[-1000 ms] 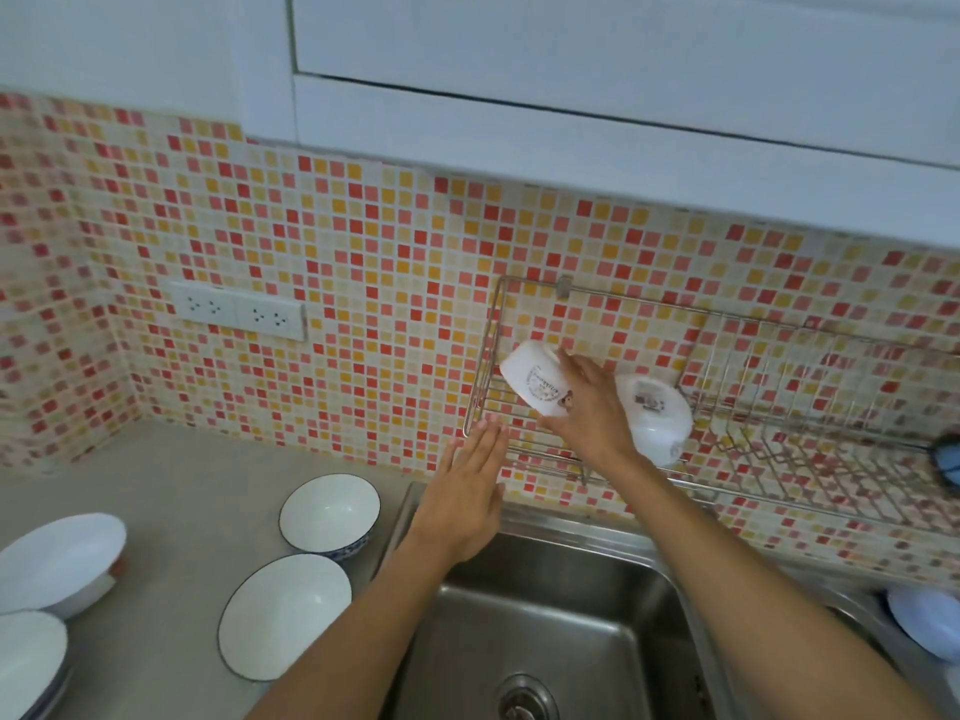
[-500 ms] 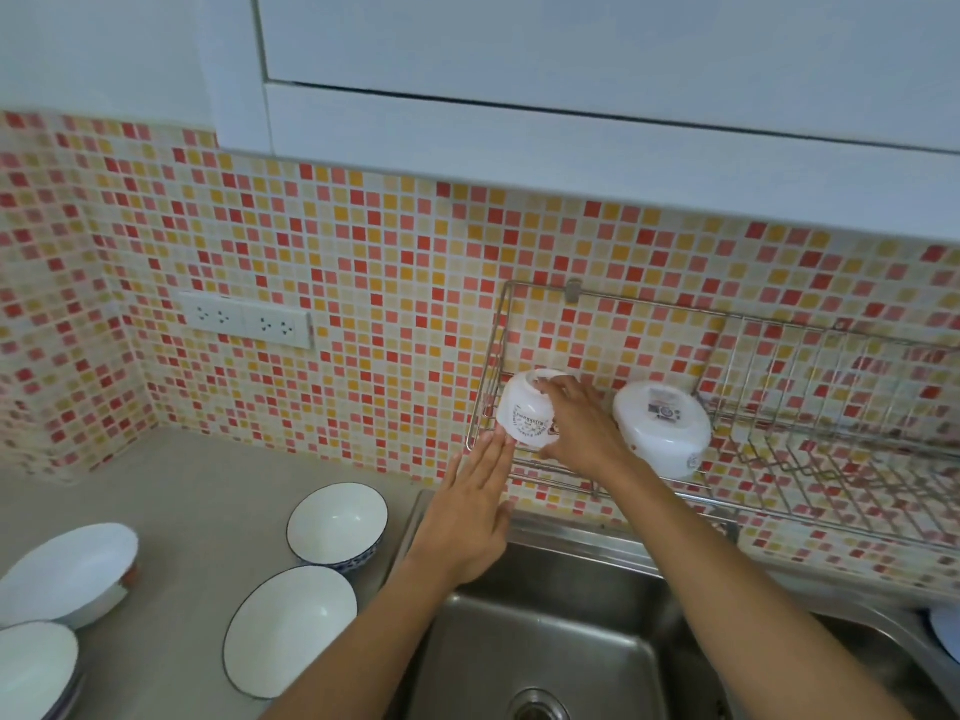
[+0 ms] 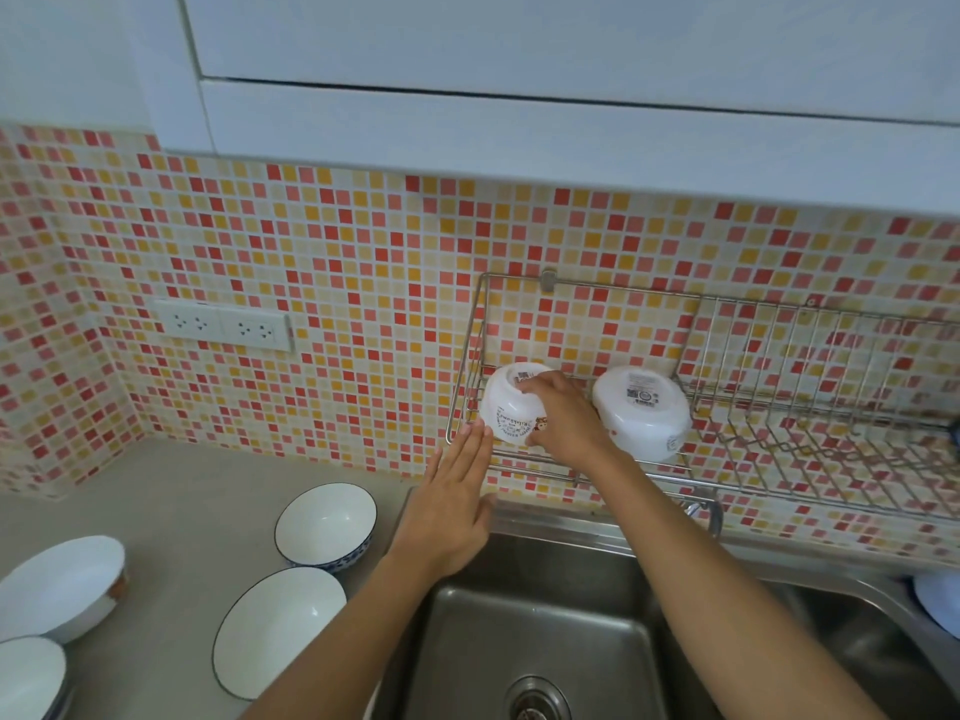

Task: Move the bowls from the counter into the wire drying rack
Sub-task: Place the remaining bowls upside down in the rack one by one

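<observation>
White printed bowl (image 3: 511, 410) is sitting upturned in the wire drying rack (image 3: 727, 449) under our gripping right hand (image 3: 563, 415); our left hand (image 3: 449, 504), flat and spread, is nearer the worktop bowls (image 3: 324, 524) below-left.

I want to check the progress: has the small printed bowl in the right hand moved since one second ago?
Yes. The printed bowl went from tilted above the wire rack down to its left end, upside down, under the right hand.

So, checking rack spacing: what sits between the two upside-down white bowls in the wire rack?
Head view: only the right hand, gripping the left bowl. Otherwise bare rack wire separates it from the right bowl.
</observation>
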The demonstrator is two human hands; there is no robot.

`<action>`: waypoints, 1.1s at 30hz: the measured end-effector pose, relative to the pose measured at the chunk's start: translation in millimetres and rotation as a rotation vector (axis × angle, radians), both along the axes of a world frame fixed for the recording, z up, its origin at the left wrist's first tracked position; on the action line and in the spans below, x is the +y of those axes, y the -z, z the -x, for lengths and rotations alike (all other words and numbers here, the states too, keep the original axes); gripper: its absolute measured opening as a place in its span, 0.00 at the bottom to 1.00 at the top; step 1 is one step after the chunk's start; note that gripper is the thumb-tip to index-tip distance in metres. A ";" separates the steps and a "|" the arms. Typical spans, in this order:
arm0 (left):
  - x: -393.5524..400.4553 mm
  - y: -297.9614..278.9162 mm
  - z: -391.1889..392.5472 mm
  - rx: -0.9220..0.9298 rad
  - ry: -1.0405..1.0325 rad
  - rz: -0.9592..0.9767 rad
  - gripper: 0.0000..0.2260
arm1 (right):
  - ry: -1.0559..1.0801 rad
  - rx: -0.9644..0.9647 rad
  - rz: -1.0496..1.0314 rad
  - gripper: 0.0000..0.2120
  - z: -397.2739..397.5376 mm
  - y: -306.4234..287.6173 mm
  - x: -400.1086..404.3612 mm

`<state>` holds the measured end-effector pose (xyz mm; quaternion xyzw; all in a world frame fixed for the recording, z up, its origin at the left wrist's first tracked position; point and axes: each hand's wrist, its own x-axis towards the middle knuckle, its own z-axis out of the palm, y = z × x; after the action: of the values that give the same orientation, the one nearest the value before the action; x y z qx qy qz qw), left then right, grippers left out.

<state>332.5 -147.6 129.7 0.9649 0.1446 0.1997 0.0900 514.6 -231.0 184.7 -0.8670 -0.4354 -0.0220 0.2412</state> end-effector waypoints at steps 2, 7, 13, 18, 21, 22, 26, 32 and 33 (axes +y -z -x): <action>-1.2 -0.8 -0.1 0.001 -0.004 0.003 0.29 | -0.001 0.008 -0.018 0.39 -1.6 1.3 0.0; -1.2 -1.0 0.3 0.014 -0.017 0.008 0.29 | -0.032 0.004 -0.013 0.36 -0.4 0.5 -0.5; -12.1 -10.5 -2.6 0.017 -0.069 -0.015 0.28 | 0.140 -0.210 -0.183 0.33 14.2 7.1 -26.6; -3.2 -20.4 -23.5 0.039 -0.010 -0.068 0.29 | 0.392 -0.268 -0.027 0.39 9.0 22.9 -74.9; 4.5 -26.9 -44.5 0.067 0.042 -0.055 0.33 | 0.455 -0.230 0.066 0.43 1.9 24.4 -93.1; 6.0 -28.6 -51.1 0.074 0.043 -0.058 0.34 | 0.466 -0.219 0.091 0.43 -0.1 24.2 -96.0; 6.1 -29.6 -66.7 0.110 0.001 -0.088 0.31 | 0.487 -0.226 0.155 0.41 0.5 24.7 -96.1; 4.0 -30.7 -67.0 0.121 -0.014 -0.117 0.28 | 0.504 -0.239 0.128 0.40 -0.7 27.4 -95.2; 2.8 -31.9 -65.9 0.117 -0.015 -0.117 0.28 | 0.511 -0.232 0.122 0.41 -1.4 27.5 -95.4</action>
<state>398.3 -144.8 161.6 0.9775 0.1448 0.1518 0.0235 516.0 -326.4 157.1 -0.9532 -0.2282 -0.1547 0.1239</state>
